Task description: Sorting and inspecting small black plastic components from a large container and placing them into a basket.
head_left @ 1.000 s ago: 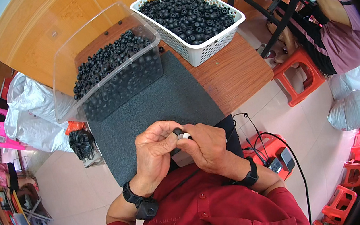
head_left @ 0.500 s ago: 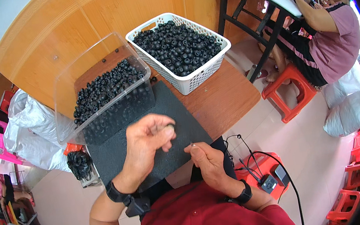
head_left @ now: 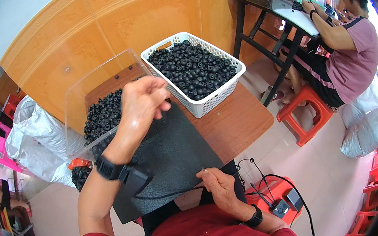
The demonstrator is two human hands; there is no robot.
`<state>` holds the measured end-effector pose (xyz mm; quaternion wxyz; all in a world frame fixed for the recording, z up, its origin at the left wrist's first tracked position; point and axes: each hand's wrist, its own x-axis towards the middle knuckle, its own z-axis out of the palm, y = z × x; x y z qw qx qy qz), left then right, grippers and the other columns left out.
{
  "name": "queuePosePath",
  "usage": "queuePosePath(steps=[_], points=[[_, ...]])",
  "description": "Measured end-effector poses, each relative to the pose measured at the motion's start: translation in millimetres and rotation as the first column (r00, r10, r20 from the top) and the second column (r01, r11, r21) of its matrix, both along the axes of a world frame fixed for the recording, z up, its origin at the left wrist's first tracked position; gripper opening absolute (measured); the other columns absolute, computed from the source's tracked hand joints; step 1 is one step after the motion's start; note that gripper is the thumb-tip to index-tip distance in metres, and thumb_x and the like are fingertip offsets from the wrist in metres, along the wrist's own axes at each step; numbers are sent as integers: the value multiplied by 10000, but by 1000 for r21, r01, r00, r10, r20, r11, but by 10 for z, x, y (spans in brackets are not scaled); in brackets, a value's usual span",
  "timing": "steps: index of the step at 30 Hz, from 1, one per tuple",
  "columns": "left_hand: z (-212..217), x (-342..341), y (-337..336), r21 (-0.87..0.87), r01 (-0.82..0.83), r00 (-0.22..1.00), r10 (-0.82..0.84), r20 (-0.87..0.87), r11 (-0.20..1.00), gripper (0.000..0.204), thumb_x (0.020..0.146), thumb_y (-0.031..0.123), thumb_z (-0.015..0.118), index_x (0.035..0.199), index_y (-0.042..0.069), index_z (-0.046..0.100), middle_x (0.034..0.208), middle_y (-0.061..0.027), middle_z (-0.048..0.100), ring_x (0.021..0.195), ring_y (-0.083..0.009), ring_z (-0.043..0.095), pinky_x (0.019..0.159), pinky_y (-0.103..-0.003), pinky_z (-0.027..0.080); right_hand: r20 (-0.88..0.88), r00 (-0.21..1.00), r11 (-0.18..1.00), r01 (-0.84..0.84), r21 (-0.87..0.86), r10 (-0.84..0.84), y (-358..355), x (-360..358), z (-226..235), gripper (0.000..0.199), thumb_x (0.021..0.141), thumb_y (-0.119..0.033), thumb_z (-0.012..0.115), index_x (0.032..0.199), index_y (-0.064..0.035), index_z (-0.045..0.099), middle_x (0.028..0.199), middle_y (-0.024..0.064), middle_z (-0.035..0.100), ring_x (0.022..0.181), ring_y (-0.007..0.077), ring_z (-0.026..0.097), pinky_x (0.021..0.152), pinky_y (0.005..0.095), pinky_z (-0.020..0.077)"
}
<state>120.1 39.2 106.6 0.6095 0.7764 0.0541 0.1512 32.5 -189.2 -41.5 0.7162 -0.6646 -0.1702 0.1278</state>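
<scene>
My left hand (head_left: 142,100) is raised over the right rim of the clear plastic bin (head_left: 73,132), fingers curled inward. Whatever it may hold is hidden by the fingers. The bin contains many small black ring-like parts (head_left: 103,110). Lower down, by the near right corner of the dark mat (head_left: 174,148), my right hand (head_left: 220,189) is closed in a pinch. A tiny tip shows above its thumb, too small to name. Past my left hand stands a white perforated basket (head_left: 202,107), heaped with black round parts (head_left: 192,68) with holes.
Both containers stand on a brown wooden table (head_left: 241,121) against a wood-panelled wall. Cables and black adapters lie on a red stool (head_left: 273,192) at right. White sacks (head_left: 35,137) sit at left. A co-worker (head_left: 350,46) sits at another table, far right.
My left hand has moved up and away from my right hand, from over the mat to the clear bin's rim. My right hand keeps its pinch near the mat's edge. The view has shifted slightly.
</scene>
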Motion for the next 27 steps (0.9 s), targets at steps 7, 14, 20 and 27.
queuePosePath(steps=[7, 14, 20, 27], points=[[47, -700, 859, 300, -182, 959, 237, -158, 936, 133, 856, 71, 685, 954, -19, 682, 764, -62, 685, 592, -95, 615, 476, -217, 432, -36, 997, 997, -73, 12, 73, 141, -42, -82, 258, 1006, -204, 586, 1033, 40, 664, 795, 18, 612, 744, 72, 527, 647, 240, 452], [-267, -582, 1402, 625, 103, 961, 85, -263, 774, 114, 740, 75, 712, 841, 22, 723, 708, -126, 690, 698, -221, 678, 653, -358, 515, -17, 987, 987, -159, -9, 159, 215, -92, -32, 251, 1014, -202, 573, 1014, 29, 674, 752, -20, 569, 668, 44, 479, 585, 213, 405], [-175, -473, 1383, 705, 246, 910, 91, -404, 665, 127, 736, 103, 773, 775, 8, 698, 709, -106, 688, 691, -183, 660, 630, -332, 501, -20, 990, 990, -140, 7, 140, 177, -83, 7, 256, 1013, -208, 579, 1008, 30, 673, 722, -28, 544, 632, 44, 461, 557, 212, 387], [-187, -431, 1419, 685, 331, 886, 36, -462, 649, 147, 724, 80, 795, 801, 9, 692, 708, -82, 688, 668, -161, 647, 605, -318, 496, -50, 987, 988, -153, 5, 153, 154, -103, 54, 267, 1018, -214, 569, 1000, 31, 675, 716, -30, 536, 634, 39, 448, 560, 209, 379]])
